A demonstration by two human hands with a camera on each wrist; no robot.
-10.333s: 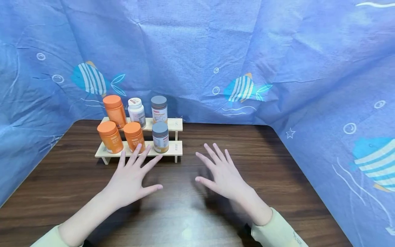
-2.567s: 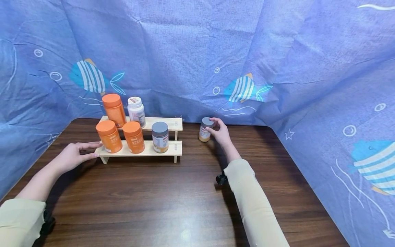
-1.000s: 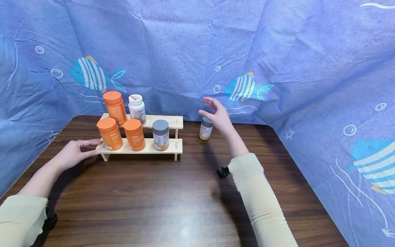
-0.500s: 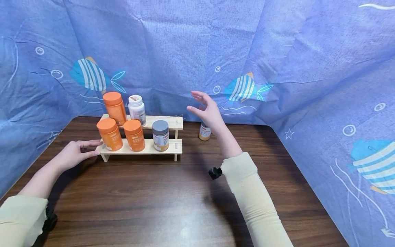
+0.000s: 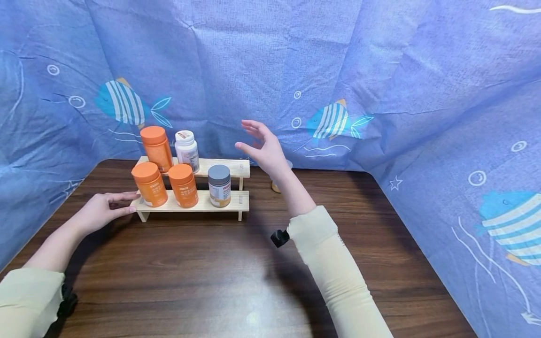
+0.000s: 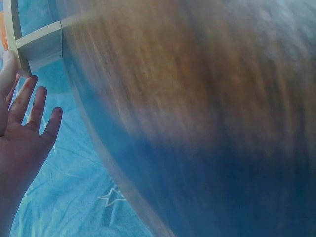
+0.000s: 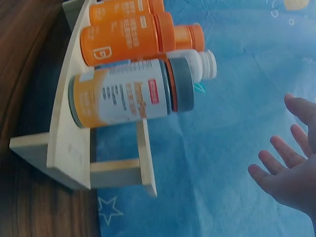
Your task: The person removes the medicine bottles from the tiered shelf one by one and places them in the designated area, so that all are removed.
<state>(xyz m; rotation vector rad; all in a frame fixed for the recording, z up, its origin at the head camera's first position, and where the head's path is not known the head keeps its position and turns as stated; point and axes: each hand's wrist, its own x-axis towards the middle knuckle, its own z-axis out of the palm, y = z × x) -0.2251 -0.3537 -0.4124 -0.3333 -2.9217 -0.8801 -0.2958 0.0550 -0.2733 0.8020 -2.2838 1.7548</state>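
Note:
My left hand [image 5: 98, 211] pinches the left end of a two-tier wooden display rack [image 5: 237, 200], thumb in front and fingers behind. In the left wrist view, the thumb of that hand [image 6: 22, 148] lies against the rack's end [image 6: 42, 42]. My right hand [image 5: 270, 152], empty and fingers spread, hovers above and right of the rack. On the lower tier stand two orange jars [image 5: 150, 185] and a grey-lidded supplement jar [image 5: 219, 188]. The upper tier bears an orange jar [image 5: 156, 150] and a white bottle [image 5: 187, 152]. Another grey-lidded jar [image 5: 275, 187] is mostly hidden behind my right forearm.
A dark wood table [image 5: 190, 272] carries the rack near its back left. Blue fish-print cloth [image 5: 253, 61] hangs behind and along both sides. A black wrist camera [image 5: 280, 238] sits under my right cuff.
The grey-lidded jar from the upper tier now stands on the table at right. My right hand has let go of it, risen and moved left; my left hand stays at the rack.

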